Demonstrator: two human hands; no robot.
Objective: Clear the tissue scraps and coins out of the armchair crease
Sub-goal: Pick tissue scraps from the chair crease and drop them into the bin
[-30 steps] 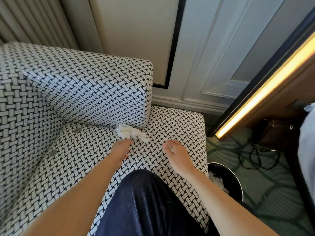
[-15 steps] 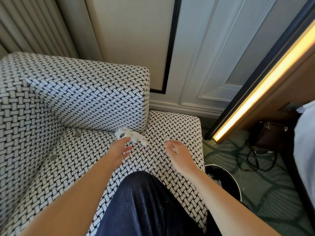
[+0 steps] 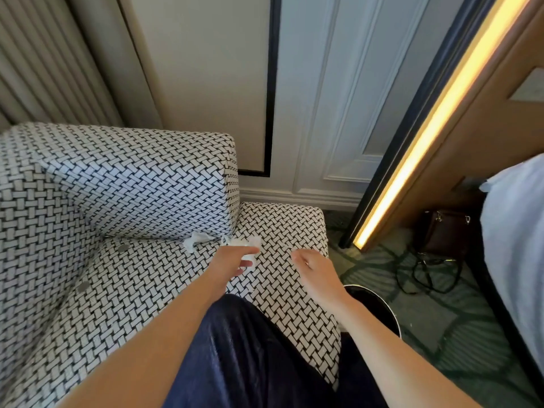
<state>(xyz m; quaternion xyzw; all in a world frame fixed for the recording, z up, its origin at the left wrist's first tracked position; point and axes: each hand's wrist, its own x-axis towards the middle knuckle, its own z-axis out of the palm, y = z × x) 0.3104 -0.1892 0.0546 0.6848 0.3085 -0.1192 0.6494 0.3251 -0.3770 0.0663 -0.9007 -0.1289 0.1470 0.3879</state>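
Tissue scraps lie in the crease where the armchair arm meets the woven black-and-white seat; one piece is pinched in the left hand's fingers; right hand hovers loosely curled, holding nothing; two coins rest on the seat; dark bin on patterned carpet, panelled wall behind

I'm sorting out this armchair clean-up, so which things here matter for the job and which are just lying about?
For the job: tissue scraps at the armchair crease; left hand holding a tissue piece; two coins; bin; right hand.

Lying about: brown bag; black cable; curtain.
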